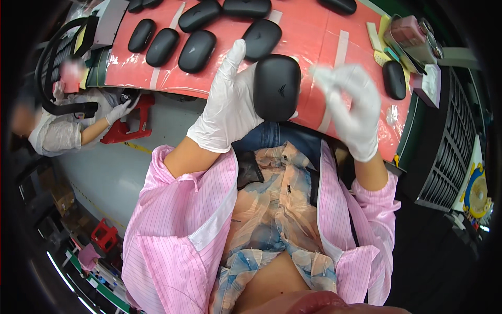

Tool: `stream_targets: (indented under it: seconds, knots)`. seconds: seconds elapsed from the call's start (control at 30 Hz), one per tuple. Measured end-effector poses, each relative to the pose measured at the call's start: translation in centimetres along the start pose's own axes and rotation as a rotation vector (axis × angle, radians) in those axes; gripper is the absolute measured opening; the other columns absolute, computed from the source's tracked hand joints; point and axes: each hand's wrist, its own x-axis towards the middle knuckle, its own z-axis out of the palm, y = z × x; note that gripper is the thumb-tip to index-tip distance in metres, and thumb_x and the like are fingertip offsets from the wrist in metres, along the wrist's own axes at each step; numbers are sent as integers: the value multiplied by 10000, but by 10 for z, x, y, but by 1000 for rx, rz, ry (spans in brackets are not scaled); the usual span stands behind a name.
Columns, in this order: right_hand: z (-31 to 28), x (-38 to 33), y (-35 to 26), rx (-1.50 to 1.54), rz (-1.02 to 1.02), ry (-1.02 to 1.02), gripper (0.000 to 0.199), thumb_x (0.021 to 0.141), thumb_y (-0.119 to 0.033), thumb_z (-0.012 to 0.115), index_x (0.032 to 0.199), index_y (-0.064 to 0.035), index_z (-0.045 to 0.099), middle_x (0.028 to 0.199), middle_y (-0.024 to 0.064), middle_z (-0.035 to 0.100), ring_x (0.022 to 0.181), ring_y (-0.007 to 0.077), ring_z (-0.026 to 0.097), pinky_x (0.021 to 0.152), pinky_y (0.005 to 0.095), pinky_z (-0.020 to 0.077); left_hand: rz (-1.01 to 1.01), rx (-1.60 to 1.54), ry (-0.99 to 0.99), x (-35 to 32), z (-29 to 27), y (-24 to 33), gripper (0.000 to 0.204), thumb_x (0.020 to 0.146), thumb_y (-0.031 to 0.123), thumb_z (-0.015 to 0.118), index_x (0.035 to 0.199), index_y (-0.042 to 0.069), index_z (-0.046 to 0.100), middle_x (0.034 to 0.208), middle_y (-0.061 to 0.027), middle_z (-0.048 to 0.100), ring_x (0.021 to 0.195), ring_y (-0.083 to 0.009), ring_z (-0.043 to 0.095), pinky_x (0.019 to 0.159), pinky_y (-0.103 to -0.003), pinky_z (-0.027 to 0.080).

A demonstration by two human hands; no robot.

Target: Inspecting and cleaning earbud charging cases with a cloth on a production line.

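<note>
A smooth, black, rounded case (277, 88) with a small emblem is held up over the near edge of the table by my left hand (230, 97). That hand wears a white glove; its thumb points up and away, and its fingers go behind the case. To the right, apart from the case, my white-gloved right hand (351, 102) has its fingers drawn together and blurred by motion. Something white and soft-looking (321, 78) shows at its fingertips, too smeared to name. Just beyond my left thumb lies another black case (262, 40).
Several similar cases (197, 51) lie on the red table mat (308, 47), and a lone case (394, 80) sits at the right. Behind it stand a pink-filled container (408, 31) and a tissue box (430, 86). At left, a person (68, 123) works beside a red stool (128, 123).
</note>
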Motion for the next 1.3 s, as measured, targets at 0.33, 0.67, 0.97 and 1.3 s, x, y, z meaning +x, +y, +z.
stream_targets:
  seconds: [0.33, 0.67, 0.97, 1.3]
  knots:
    - [19, -26, -4, 28, -344, -219, 385, 636, 9, 561, 944, -116, 756, 766, 36, 553, 654, 238, 531, 596, 341, 439, 48, 22, 41, 5, -7, -2, 758, 964, 625, 364, 1355, -15, 473, 1263, -160, 594, 1130, -269, 606, 963, -409, 502]
    - [26, -16, -4, -158, -411, -161, 418, 580, -24, 616, 958, -131, 757, 715, 8, 527, 616, 217, 507, 549, 343, 400, 11, 13, 88, 2, 6, -8, 667, 975, 612, 381, 1252, 27, 543, 1095, -48, 635, 1001, -161, 616, 869, -334, 507]
    - [25, 16, 6, -116, -244, 68, 487, 656, 90, 537, 1052, -110, 739, 749, 30, 511, 635, 212, 503, 601, 323, 438, -13, 47, -13, -3, 17, -10, 713, 971, 638, 346, 1282, 25, 535, 1163, -40, 622, 1053, -160, 603, 915, -322, 485]
    - [2, 6, 7, -141, -118, 126, 381, 776, 104, 540, 1066, -55, 730, 842, 86, 572, 733, 197, 587, 666, 277, 476, -2, 68, -51, -3, 8, -13, 463, 964, 398, 543, 1260, 43, 535, 1074, -58, 626, 938, -168, 638, 829, -322, 529]
